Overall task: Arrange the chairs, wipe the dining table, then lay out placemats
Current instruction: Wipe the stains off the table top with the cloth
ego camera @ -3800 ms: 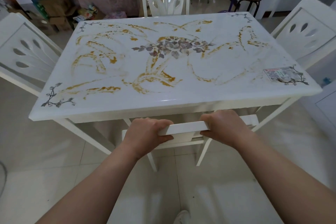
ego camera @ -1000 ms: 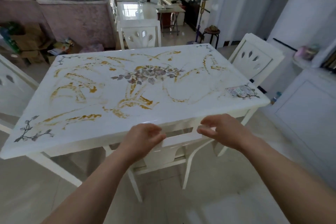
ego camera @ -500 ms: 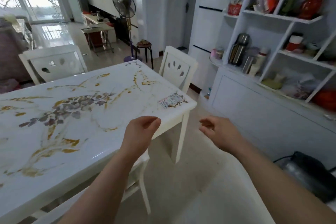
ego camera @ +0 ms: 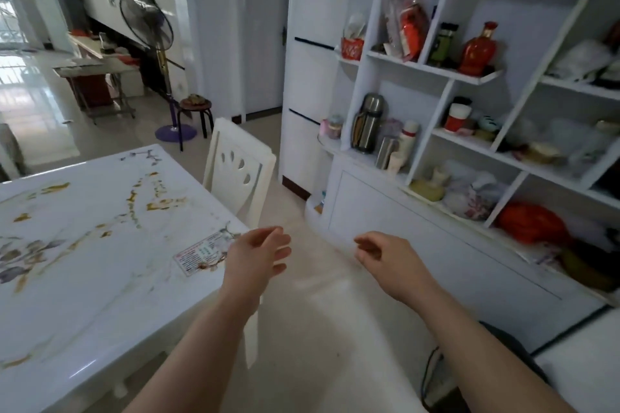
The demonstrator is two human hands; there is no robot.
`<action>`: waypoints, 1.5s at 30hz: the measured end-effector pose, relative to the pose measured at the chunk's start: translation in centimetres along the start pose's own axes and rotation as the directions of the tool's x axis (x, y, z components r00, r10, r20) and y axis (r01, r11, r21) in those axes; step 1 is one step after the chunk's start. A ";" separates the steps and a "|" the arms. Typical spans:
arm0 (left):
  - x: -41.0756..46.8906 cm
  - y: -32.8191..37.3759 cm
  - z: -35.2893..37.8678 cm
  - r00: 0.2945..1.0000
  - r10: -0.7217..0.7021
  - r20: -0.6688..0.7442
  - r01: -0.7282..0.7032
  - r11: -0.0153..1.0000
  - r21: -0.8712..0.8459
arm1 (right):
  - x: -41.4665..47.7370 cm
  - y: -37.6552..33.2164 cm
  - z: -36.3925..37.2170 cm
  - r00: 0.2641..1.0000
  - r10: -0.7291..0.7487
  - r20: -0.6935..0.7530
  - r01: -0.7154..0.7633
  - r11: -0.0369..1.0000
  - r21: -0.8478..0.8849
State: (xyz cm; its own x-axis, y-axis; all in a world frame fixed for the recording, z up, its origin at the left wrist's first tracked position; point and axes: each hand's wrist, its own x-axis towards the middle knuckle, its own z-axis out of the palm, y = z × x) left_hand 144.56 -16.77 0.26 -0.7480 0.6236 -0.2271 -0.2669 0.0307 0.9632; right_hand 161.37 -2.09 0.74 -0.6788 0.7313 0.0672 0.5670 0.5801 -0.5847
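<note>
- Your left hand [ego camera: 256,258] and right hand [ego camera: 385,260] are both empty, fingers loosely curled and spread apart, gripping nothing.
- The left hand hovers at the near right corner of the dining table [ego camera: 100,245]; the right hangs over the floor [ego camera: 318,329], apart from the table.
- The next chair [ego camera: 236,174] stands at the table's right edge, toward its far corner, with its backrest upright just beside the edge.
- The seat is hidden by the tabletop, so I can't tell how far in it sits.
- The chair looks like painted wood: rigid, no flex, probably moderate weight. The glossy finish is likely slick under the palm.
- Take it by the top rail [ego camera: 246,139], one hand toward each end, thumbs behind. Skip the cutouts [ego camera: 240,163]; they look too small for a proper hold.
- The tile floor looks smooth, so the legs should slide. Push low and straight or the chair may tip or hit the table edge.
- The tabletop is hard and glossy, so it should wipe easily.
- The sticker [ego camera: 201,253] at the near right corner may snag a cloth, so go light there.
- No cloth or placemats are in view; the shelf unit [ego camera: 436,144] is too cluttered to pick any out.
</note>
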 end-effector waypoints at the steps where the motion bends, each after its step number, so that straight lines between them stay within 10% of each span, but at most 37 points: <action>1: 1.3 -0.1 1.5 1.000 -0.005 0.018 0.005 1.000 0.002 | 1.1 1.1 -0.6 1.000 0.020 -0.011 -0.020 1.000 0.008; 29: 35.5 0.9 28.7 0.891 -0.170 0.422 0.054 0.961 0.272 | 27.3 20.3 -6.6 0.850 0.435 -0.296 -0.396 0.899 0.186; 45: 46.6 -6.5 52.8 0.876 -0.341 0.341 0.232 0.918 0.321 | 40.8 42.8 -13.5 0.805 0.533 -0.260 -0.490 0.845 0.215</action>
State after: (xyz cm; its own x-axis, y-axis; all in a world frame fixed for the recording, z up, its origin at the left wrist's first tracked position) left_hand 143.45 53.33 -8.99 -0.3576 0.8021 -0.4783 -0.2237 0.4237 0.8778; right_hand 164.28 57.40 -10.66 -0.1225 0.9914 -0.0470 0.7112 0.0546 -0.7009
